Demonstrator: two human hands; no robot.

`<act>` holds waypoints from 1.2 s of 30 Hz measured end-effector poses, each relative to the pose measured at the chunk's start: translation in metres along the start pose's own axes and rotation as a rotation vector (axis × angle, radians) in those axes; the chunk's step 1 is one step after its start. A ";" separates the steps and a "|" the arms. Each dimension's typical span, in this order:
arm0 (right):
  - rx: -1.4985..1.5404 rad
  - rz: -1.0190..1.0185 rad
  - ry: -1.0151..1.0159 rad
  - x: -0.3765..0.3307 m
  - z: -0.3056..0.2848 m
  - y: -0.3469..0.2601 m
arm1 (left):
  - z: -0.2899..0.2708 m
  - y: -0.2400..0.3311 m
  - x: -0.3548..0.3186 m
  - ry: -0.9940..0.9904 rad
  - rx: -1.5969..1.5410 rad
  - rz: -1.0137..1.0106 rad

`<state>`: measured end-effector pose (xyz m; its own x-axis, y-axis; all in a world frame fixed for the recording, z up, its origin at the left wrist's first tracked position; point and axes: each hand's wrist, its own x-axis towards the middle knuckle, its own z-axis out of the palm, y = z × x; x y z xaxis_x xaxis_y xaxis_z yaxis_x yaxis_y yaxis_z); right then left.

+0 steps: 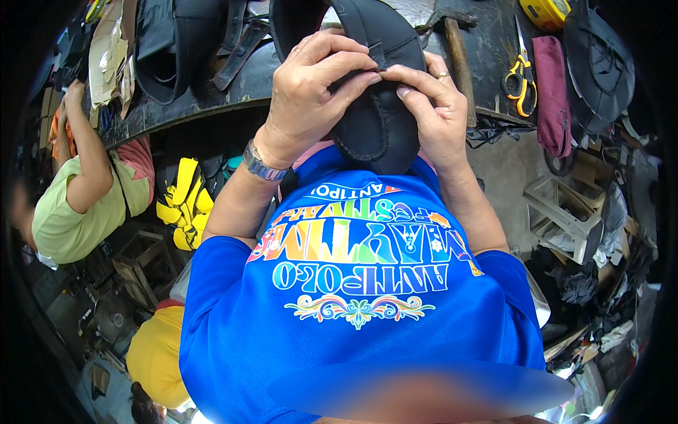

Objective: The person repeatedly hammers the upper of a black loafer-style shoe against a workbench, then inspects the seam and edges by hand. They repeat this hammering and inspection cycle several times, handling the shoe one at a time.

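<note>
both hands pinch the black shoe upper [374, 120], left hand [311, 92] and right hand [434, 116] fingers closed on its folded edge; next, pressing further along needs firm grip.

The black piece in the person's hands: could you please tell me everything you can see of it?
The black piece is a curved, padded-looking part, perhaps leather or synthetic, with a raised stitched rim around its rounded lower end. It is held upright above the blue shirt, in front of the dark workbench. The left hand wraps its left side, thumb on its face; the right hand pinches its upper edge with the fingertips. Both thumbs meet at a small fold or tab there. Its upper end arches out of view.
</note>
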<state>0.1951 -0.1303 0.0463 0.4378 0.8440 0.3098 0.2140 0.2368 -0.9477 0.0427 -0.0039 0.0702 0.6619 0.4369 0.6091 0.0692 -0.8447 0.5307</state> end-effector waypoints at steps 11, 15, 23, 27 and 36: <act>0.186 0.131 0.117 0.000 0.001 -0.001 | 0.004 -0.001 -0.006 0.007 0.083 0.056; 0.007 0.045 0.047 0.002 -0.001 -0.002 | 0.006 -0.001 -0.006 0.014 0.064 0.041; -0.052 -0.051 0.078 0.005 0.005 -0.004 | 0.004 0.001 -0.003 0.039 0.032 0.027; -0.080 -0.085 0.065 0.008 0.004 -0.002 | 0.001 0.003 -0.002 -0.001 0.057 0.040; -0.116 -0.092 0.023 0.007 0.003 -0.001 | -0.002 0.005 -0.001 0.000 -0.023 -0.030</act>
<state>0.1951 -0.1229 0.0488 0.4314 0.8095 0.3982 0.3532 0.2546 -0.9002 0.0411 -0.0079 0.0737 0.6597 0.4624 0.5924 0.0722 -0.8237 0.5625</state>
